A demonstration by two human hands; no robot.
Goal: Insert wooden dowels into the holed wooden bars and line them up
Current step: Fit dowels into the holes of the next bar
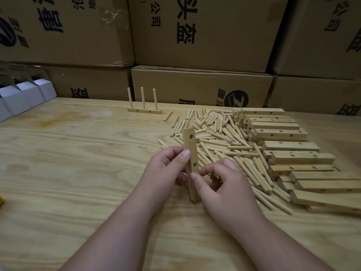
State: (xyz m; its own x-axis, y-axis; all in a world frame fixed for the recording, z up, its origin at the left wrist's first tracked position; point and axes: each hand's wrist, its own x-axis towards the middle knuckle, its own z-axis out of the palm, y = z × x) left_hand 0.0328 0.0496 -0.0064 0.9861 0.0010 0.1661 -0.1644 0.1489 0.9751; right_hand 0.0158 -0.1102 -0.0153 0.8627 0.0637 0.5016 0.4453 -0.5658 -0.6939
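Left grip (166, 165): pinching holed bar (190, 153), upright.
Right grip (220, 182): pinching the same bar.
Dowel pile (224, 145): toward tabletop (78, 153) right edge.

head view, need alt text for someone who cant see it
Both hands, left and right, hold an empty holed wooden bar upright above a plywood table. Loose dowels and stacked bars lie right; a finished three-dowel bar stands behind.

A pale plywood worktop (78, 163) backed by stacked brown cardboard boxes (201, 34) with black printed characters. Small white open cartons (25, 96) sit at its far left edge.
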